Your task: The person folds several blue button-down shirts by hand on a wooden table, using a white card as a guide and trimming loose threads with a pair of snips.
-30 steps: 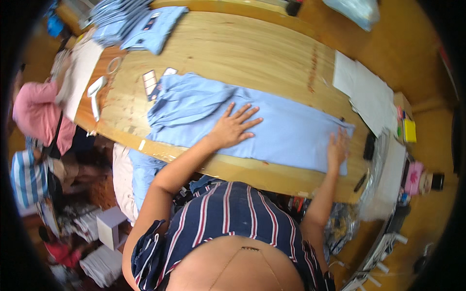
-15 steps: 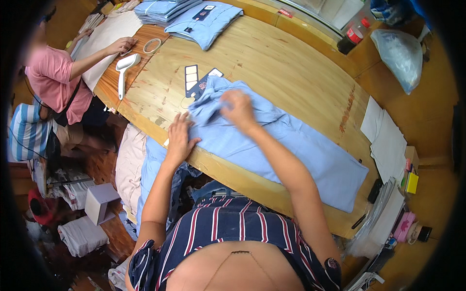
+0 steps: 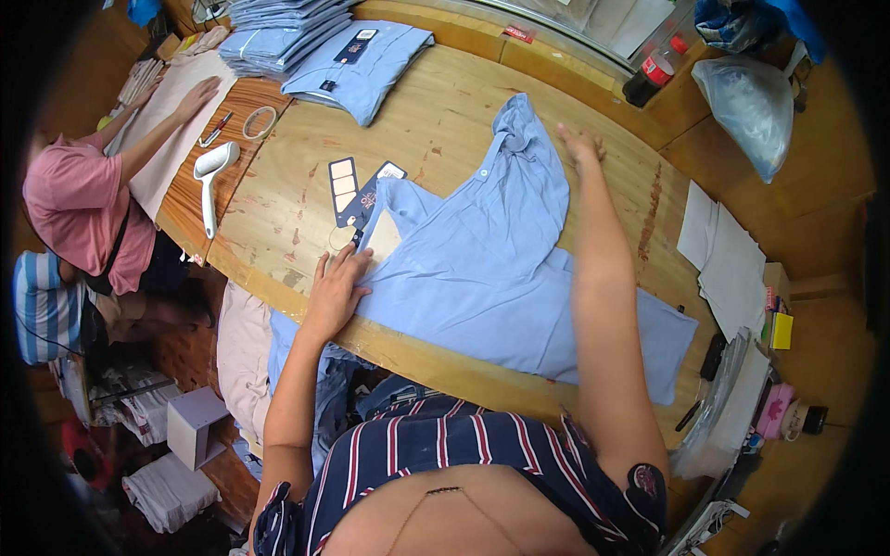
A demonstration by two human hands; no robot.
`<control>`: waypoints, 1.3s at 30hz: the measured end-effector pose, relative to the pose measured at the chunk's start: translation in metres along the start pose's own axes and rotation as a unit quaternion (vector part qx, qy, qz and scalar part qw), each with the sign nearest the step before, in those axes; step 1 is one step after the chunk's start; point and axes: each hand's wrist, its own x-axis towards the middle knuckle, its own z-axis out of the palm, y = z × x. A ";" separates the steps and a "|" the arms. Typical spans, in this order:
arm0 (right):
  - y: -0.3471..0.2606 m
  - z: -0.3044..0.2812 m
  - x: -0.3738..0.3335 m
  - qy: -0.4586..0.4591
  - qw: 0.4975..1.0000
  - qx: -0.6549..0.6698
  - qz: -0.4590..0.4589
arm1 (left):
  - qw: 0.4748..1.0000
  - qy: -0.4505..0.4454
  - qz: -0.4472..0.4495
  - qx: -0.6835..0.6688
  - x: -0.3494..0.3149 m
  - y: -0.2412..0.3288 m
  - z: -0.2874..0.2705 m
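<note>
A light blue shirt (image 3: 473, 269) lies partly folded along the table's near side, one part of it spread toward the far edge with a small button showing. My left hand (image 3: 336, 292) rests with its fingers spread on the table edge and the shirt's left end. A pale board-like piece (image 3: 383, 238) shows at that end, just above the fingers. Beyond the shirt, my right hand (image 3: 582, 145) is open, fingers apart and slightly blurred, with nothing in it. Dark hang tags (image 3: 369, 196) with white panels lie on the table touching or close to the shirt's left corner.
At the far left are a stack of folded blue shirts (image 3: 278, 37), a tape roll (image 3: 260, 122) and a lint roller (image 3: 211, 176). A co-worker in a pink top (image 3: 88, 190) reaches onto white paper (image 3: 176, 116). White sheets (image 3: 728, 250) and a cola bottle (image 3: 652, 74) sit rightward.
My right hand has moved far and right, away from the shirt's left end. Part of the shirt now lies spread toward the far side. The co-worker's hand has left the tape area.
</note>
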 end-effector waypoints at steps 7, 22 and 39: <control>-0.022 0.002 -0.003 -0.036 0.990 0.119 -0.064 | 0.997 0.069 0.019 0.020 0.027 0.024 -0.006; -0.027 0.005 -0.023 -0.025 0.962 -0.029 -0.272 | 0.933 0.155 -0.074 -0.317 0.178 0.011 0.024; -0.048 0.015 -0.015 -0.034 0.981 -0.073 -0.179 | 0.931 0.100 -0.070 -0.344 0.174 0.012 0.024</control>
